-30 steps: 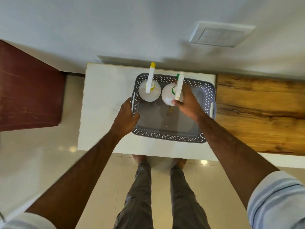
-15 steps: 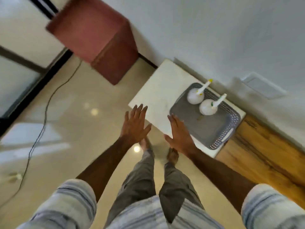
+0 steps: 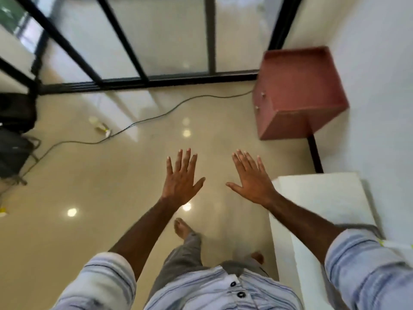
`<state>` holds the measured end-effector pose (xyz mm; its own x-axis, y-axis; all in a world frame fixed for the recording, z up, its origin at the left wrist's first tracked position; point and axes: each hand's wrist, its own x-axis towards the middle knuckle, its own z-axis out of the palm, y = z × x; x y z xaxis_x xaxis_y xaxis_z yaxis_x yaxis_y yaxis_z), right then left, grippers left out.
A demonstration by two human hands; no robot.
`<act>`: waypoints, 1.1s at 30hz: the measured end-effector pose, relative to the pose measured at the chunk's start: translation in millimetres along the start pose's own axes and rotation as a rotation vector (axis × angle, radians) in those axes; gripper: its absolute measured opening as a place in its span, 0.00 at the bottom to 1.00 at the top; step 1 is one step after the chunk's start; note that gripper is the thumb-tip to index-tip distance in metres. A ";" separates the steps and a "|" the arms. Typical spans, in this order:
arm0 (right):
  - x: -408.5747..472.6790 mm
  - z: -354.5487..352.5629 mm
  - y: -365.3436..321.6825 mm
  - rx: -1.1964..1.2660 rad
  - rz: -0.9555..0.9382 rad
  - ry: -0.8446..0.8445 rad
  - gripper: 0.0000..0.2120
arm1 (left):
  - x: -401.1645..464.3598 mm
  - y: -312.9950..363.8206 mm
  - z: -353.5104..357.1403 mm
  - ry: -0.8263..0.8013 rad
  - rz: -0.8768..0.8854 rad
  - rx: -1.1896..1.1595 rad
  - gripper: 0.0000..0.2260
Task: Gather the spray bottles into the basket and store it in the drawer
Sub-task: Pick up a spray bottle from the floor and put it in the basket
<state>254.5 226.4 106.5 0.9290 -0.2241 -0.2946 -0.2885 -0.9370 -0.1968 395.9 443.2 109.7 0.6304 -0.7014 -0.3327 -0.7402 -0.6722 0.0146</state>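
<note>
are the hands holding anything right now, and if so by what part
Nothing is held. The left hand and the right hand are both out flat with fingers spread, above the floor.

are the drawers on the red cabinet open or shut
Shut. The red cabinet shows a flat front face with two small knobs flush against it, nothing pulled out. Both hands are empty.

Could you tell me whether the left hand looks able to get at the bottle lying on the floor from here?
Probably not yet: the left hand is open in mid-air, the bottle lies well beyond it.
</note>
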 end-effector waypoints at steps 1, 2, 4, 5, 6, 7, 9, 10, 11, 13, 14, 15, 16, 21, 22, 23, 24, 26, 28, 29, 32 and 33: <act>24.0 -1.9 -24.7 -0.020 -0.038 -0.007 0.45 | -1.9 -33.0 2.9 0.003 -0.049 -0.030 0.37; 47.0 -3.0 -47.9 -0.034 -0.072 -0.023 0.45 | -4.0 -64.5 4.4 0.012 -0.094 -0.063 0.37; 91.5 -3.2 -95.1 -0.065 -0.135 -0.055 0.44 | -11.9 -124.3 5.7 0.020 -0.178 -0.116 0.37; 112.2 -4.2 -113.6 -0.069 -0.149 -0.064 0.44 | -14.3 -149.4 2.2 0.022 -0.207 -0.142 0.37; 124.2 -7.6 -120.4 -0.063 -0.143 -0.074 0.43 | -12.5 -161.2 -1.2 0.025 -0.215 -0.161 0.36; 145.1 -10.6 -140.7 -0.047 -0.151 -0.087 0.43 | -14.5 -187.5 -3.3 0.031 -0.251 -0.180 0.36; 191.0 -17.8 -189.4 -0.023 -0.191 -0.090 0.42 | -18.5 -246.4 -11.2 0.058 -0.336 -0.230 0.34; 213.2 -23.4 -213.7 -0.008 -0.211 -0.094 0.41 | -19.5 -274.8 -15.5 0.070 -0.381 -0.250 0.34; 236.6 -29.2 -236.2 -0.004 -0.238 -0.096 0.41 | -19.1 -301.1 -18.5 0.082 -0.420 -0.266 0.33; 277.4 -40.0 -272.4 -0.017 -0.292 -0.092 0.41 | -15.6 -342.6 -22.2 0.090 -0.459 -0.274 0.33; 299.3 -43.3 -289.0 -0.021 -0.317 -0.102 0.40 | -12.0 -362.6 -23.1 0.090 -0.477 -0.279 0.33; 319.7 -45.4 -303.9 -0.029 -0.340 -0.114 0.40 | -7.9 -381.2 -23.4 0.085 -0.495 -0.286 0.32; 341.4 -46.7 -319.1 -0.038 -0.370 -0.120 0.40 | -2.3 -400.5 -22.8 0.081 -0.513 -0.288 0.32; 459.3 -51.2 -390.2 -0.068 -0.480 -0.167 0.40 | 37.8 -497.8 -29.7 0.062 -0.606 -0.308 0.32; 481.9 -54.4 -403.9 -0.069 -0.499 -0.191 0.40 | 46.9 -515.8 -33.1 0.050 -0.629 -0.321 0.32; 500.8 -58.0 -415.8 -0.068 -0.518 -0.208 0.39 | 54.6 -531.5 -36.7 0.044 -0.646 -0.325 0.32; 523.8 -62.8 -429.2 -0.073 -0.542 -0.228 0.39 | 64.9 -550.0 -41.2 0.037 -0.657 -0.328 0.32; 568.7 -71.5 -453.9 -0.103 -0.588 -0.253 0.39 | 87.1 -586.8 -49.3 0.030 -0.682 -0.326 0.33; 613.5 -82.0 -477.8 -0.123 -0.611 -0.266 0.38 | 111.7 -621.4 -58.5 0.036 -0.714 -0.345 0.32; 637.0 -87.7 -490.3 -0.124 -0.617 -0.287 0.38 | 124.4 -639.3 -62.8 0.032 -0.725 -0.369 0.32; 703.0 -91.1 -527.4 -0.165 -0.641 -0.329 0.38 | 157.8 -693.0 -63.0 0.036 -0.760 -0.421 0.31; 723.8 -89.5 -538.5 -0.183 -0.644 -0.339 0.37 | 169.6 -711.1 -59.5 0.033 -0.766 -0.431 0.30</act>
<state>1103.1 544.8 83.0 0.7703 0.4509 -0.4510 0.3590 -0.8911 -0.2776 1043.0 788.2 98.9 0.9289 -0.0224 -0.3696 0.0382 -0.9871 0.1558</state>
